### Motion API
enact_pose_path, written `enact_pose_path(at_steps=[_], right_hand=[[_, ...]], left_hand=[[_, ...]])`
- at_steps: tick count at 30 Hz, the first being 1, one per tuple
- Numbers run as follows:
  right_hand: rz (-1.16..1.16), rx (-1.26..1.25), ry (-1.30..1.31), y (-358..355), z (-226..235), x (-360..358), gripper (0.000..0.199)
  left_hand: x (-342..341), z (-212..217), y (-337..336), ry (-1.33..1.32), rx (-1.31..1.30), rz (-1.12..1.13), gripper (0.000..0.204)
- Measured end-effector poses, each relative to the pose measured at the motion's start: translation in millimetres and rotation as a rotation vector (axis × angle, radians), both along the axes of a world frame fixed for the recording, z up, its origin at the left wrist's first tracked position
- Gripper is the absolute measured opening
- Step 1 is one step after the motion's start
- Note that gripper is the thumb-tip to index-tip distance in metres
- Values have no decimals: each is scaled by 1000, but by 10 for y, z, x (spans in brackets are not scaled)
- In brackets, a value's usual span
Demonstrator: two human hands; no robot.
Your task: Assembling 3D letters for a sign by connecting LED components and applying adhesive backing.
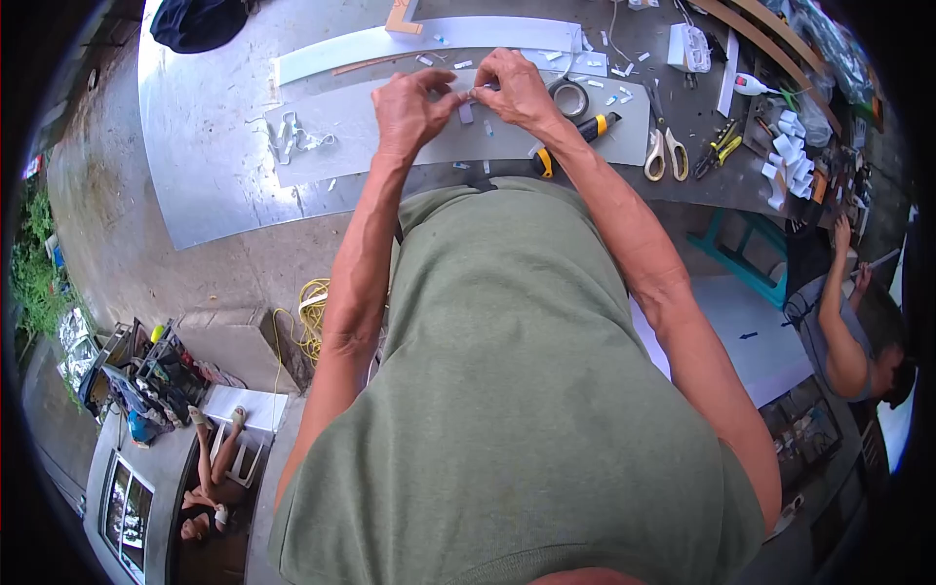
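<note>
Over a flat grey sheet (pixel 341 127) on the metal table, my left hand (pixel 409 109) and my right hand (pixel 517 93) meet fingertip to fingertip. Both are closed in a pinch on something too small to make out. Just below the fingertips lies a small pale purple piece (pixel 466 114), with a little white module (pixel 488 128) beside it. A roll of dark tape (pixel 567 98) sits at my right wrist. The yellow and black utility knife (pixel 597 127) lies partly behind my right forearm. A tangle of wired white modules (pixel 292 137) rests on the sheet's left part.
White-handled scissors (pixel 667 156), yellow-handled pliers (pixel 726 143) and curled white strips (pixel 795 161) lie to the right. Beyond my hands is a long white curved strip (pixel 341 51). A teal stool (pixel 746 253) stands right of me, near another person (pixel 838 331). One more person (pixel 210 492) sits at lower left.
</note>
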State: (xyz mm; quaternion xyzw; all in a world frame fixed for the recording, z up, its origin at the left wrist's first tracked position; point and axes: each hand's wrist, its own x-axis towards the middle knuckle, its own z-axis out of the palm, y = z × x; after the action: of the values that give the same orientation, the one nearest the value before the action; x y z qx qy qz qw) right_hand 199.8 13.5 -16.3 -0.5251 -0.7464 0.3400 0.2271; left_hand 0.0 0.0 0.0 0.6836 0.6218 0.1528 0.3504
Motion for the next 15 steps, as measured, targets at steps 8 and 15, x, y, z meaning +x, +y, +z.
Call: enact_pose_path(at_steps=[8, 15], right_hand=[[16, -70, -57, 69, 32, 16, 16], [92, -58, -51, 114, 147, 110, 17]], left_hand=[[47, 37, 120, 168, 18, 41, 38], [9, 109, 113, 185, 113, 14, 34]])
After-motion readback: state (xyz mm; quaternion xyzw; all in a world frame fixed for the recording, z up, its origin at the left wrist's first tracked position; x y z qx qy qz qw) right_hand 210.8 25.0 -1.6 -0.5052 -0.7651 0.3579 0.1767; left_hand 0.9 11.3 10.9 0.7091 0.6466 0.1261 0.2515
